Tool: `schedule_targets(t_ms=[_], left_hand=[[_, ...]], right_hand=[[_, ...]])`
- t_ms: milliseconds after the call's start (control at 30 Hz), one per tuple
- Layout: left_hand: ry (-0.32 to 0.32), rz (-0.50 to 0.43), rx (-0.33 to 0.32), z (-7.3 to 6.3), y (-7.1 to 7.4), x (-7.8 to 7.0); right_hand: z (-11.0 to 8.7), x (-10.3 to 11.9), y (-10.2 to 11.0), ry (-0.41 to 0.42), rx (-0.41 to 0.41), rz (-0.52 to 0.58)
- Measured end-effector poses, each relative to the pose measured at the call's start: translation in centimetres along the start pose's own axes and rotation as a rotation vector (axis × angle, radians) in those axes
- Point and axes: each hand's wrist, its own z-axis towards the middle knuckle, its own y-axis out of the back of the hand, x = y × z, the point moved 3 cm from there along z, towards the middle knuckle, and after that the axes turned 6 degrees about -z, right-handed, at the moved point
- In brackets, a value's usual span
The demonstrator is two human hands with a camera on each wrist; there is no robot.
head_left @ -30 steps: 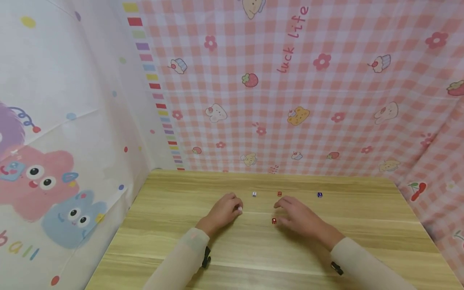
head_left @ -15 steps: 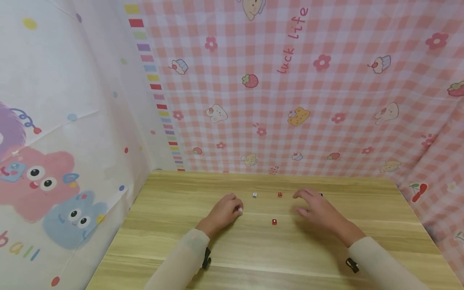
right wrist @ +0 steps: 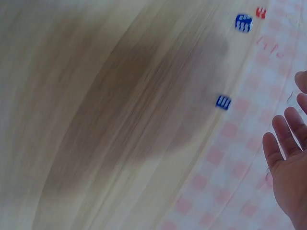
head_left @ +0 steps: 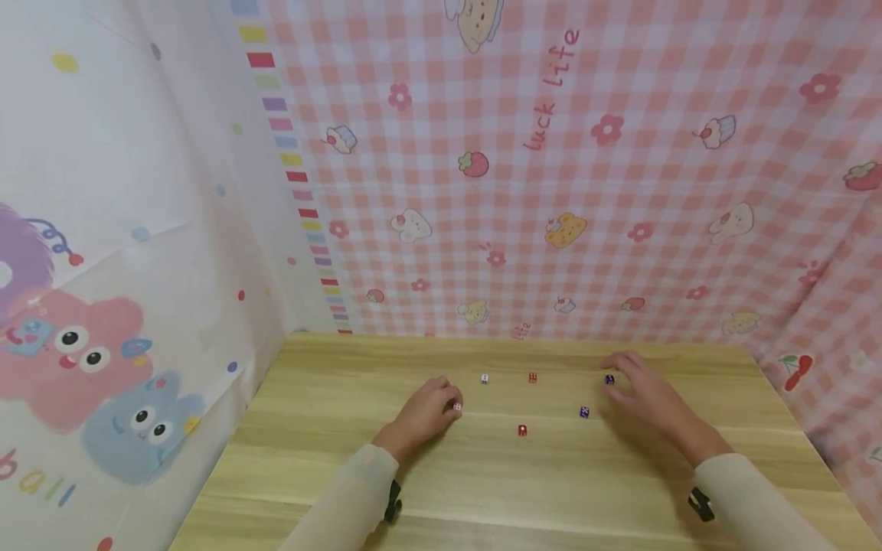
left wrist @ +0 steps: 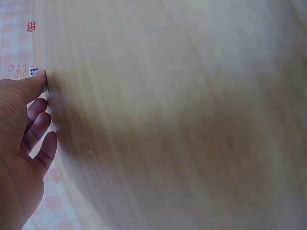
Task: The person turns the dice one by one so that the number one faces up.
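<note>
My left hand (head_left: 426, 413) rests low over the wooden table, its curled fingers and thumb pinching a small white die (head_left: 458, 407). In the left wrist view, a white die with blue pips (left wrist: 33, 71) shows right at a fingertip. My right hand (head_left: 651, 402) hovers with parted, relaxed fingers around a blue die (head_left: 609, 379) at the back right. A second blue die (head_left: 584, 412) lies left of that hand. In the right wrist view, the right hand's fingers (right wrist: 283, 136) hold nothing, and a blue die (right wrist: 223, 102) lies apart from them.
Another white die (head_left: 485, 379) and a red die (head_left: 533, 377) sit along the back of the table (head_left: 482, 490). A second red die (head_left: 522, 431) lies nearer the front, between the hands. A pink checked cloth (head_left: 510, 191) hangs behind the table.
My right hand has moved right, from beside the front red die to the back blue die. The second blue die now lies uncovered on the table. My left hand has stayed in place.
</note>
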Motion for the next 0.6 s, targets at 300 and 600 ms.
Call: schedule_targets(t_ms=[300,600], left_hand=[[0.006,-0.002,0.002,-0.2,-0.5,0.1],[-0.003,0.004,-0.001,-0.1,0.0,0.0]], right_hand=[[-0.7,-2.6,0.1,0.014,-0.043,-0.014],[-0.1,-3.9,-1.3,-0.033,0.051,-0.007]])
